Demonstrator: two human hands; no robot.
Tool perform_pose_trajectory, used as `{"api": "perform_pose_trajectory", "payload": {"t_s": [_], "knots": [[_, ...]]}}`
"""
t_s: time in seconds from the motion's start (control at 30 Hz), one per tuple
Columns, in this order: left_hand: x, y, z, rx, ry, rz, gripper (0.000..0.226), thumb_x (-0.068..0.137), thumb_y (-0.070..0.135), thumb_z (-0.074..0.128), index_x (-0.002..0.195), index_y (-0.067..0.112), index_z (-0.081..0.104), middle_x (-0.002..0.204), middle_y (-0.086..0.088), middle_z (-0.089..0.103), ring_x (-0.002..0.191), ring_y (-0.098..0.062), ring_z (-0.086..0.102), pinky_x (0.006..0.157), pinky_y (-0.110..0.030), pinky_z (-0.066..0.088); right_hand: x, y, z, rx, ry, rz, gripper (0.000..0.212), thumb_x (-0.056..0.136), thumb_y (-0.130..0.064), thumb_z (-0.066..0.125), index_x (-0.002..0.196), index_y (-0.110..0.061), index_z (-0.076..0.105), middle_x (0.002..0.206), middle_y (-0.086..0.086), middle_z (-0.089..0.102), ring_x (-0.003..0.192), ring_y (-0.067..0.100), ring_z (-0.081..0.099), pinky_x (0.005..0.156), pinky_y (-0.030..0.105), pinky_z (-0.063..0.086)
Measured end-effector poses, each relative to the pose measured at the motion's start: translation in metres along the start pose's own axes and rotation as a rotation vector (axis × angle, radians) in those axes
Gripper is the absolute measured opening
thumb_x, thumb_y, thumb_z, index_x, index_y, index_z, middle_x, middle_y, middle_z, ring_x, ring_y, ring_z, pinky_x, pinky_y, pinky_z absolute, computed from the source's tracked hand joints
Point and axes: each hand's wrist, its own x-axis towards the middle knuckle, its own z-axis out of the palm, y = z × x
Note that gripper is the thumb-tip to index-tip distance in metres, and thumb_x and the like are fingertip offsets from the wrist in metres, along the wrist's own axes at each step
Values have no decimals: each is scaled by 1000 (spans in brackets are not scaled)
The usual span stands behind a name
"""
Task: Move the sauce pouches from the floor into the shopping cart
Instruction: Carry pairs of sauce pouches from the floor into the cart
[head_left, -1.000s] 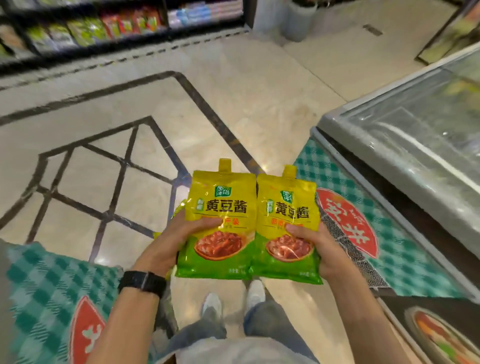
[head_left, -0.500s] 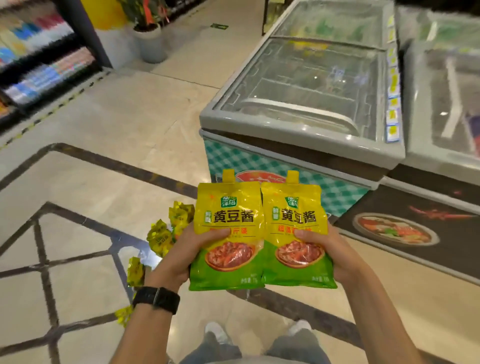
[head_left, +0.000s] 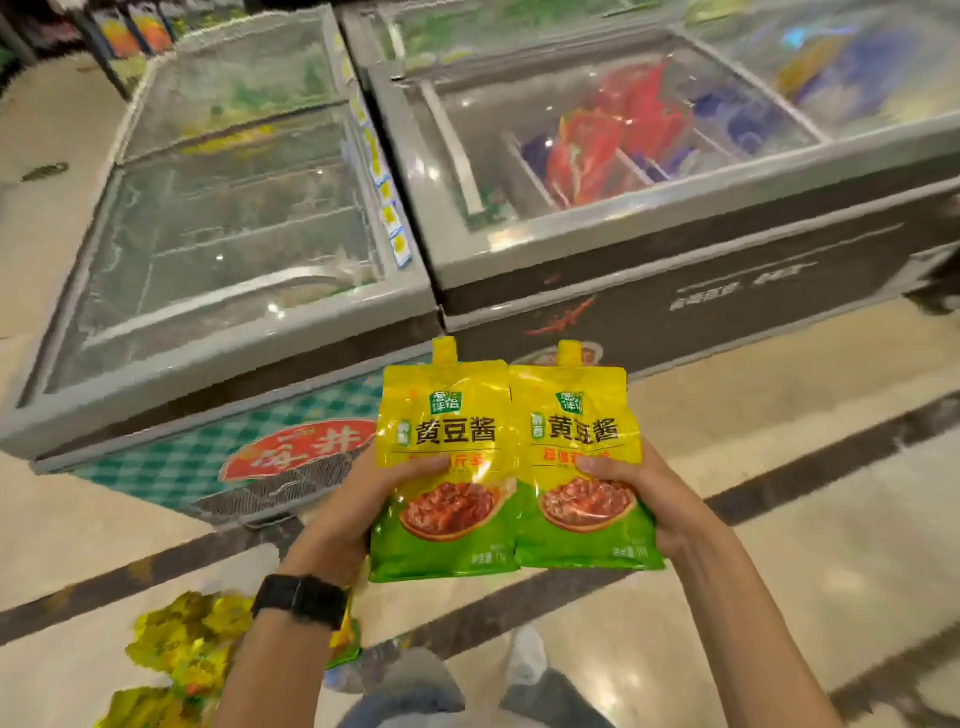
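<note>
Left hand grips the left pouch, right hand grips the right pouch. Both pouches are upright and touching, in front of the freezers. More pouches lie on the floor near left. Cart not in view: find it first, carry both level with thumbs firm, and lower them in rather than dropping.

A single wide-angle view looks out from the person's head, facing forward and steeply down. Both forearms rise from the bottom edge, and the left hand and right hand sit close before the lens at lower centre, each gripping a sauce pouch: the left pouch and the right pouch. The floor fills the lower half, seen almost from straight above. The upper half faces the left freezer and the right freezer, which stand near and side by side.
</note>
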Motion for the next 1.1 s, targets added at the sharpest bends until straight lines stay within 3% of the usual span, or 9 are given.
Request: {"api": "perform_pose_trajectory", "payload": {"t_s": [0.1, 0.2, 0.3, 0.4, 0.53, 0.7, 0.87, 1.0, 1.1], "knots": [[44, 18, 61, 91, -143, -41, 65, 55, 25, 85, 117, 14, 70, 112, -14, 76, 96, -32, 75, 85, -43, 61, -17, -15, -52, 82, 151, -70, 107, 33, -27, 99, 128, -6, 56, 116, 20, 70, 99, 38, 70, 72, 41, 60], [91, 26, 124, 157, -271, -91, 60, 64, 18, 80, 123, 10, 67, 119, -19, 72, 106, -39, 70, 98, -53, 53, -33, -25, -105, 174, 294, -134, 107, 30, -28, 99, 127, -5, 58, 115, 20, 71, 97, 37, 71, 72, 40, 60], [138, 30, 187, 209, -470, -140, 63, 72, 19, 78, 132, 11, 63, 127, -19, 68, 117, -42, 65, 106, -59, 46, -47, -38, -153, 265, 432, -190, 106, 34, -26, 99, 129, -7, 56, 117, 20, 70, 101, 39, 69, 76, 43, 60], [190, 34, 252, 260, -618, -174, 56, 78, 18, 75, 133, 15, 63, 130, -17, 67, 119, -40, 64, 108, -59, 43, -54, -57, -200, 302, 554, -229, 78, 57, -10, 89, 128, -5, 57, 109, 17, 73, 90, 32, 73, 68, 37, 60], [257, 44, 349, 302, -745, -205, 54, 76, 14, 73, 130, 12, 65, 123, -17, 71, 112, -39, 68, 99, -52, 53, -51, -96, -266, 348, 701, -262, 66, 63, -7, 77, 126, -9, 58, 107, 15, 75, 88, 30, 74, 65, 35, 59], [331, 58, 470, 387, -868, -249, 78, 66, 19, 86, 137, 13, 56, 126, -17, 70, 112, -39, 69, 93, -49, 57, -50, -149, -345, 390, 850, -311, 98, 37, -26, 97, 126, -10, 58, 107, 14, 75, 90, 32, 74, 66, 36, 59], [374, 64, 599, 489, -1032, -304, 100, 37, 35, 101, 129, 15, 64, 119, -16, 73, 102, -36, 73, 80, -42, 61, -65, -180, -425, 515, 996, -400, 64, 59, -11, 79, 120, -15, 59, 101, 10, 77, 85, 28, 75, 66, 36, 60], [398, 53, 700, 550, -1104, -328, 89, 47, 31, 97, 128, 15, 65, 122, -17, 71, 107, -39, 71, 96, -50, 54, -72, -196, -506, 549, 1069, -416, 92, 41, -25, 96, 124, -15, 58, 107, 12, 75, 94, 33, 73, 77, 43, 59], [413, 43, 769, 564, -1100, -359, 73, 57, 24, 86, 127, 14, 66, 120, -17, 72, 104, -38, 72, 87, -47, 59, -78, -213, -571, 586, 1061, -415, 108, 29, -33, 100, 127, -15, 57, 114, 15, 72, 102, 37, 70, 89, 52, 54]]}}
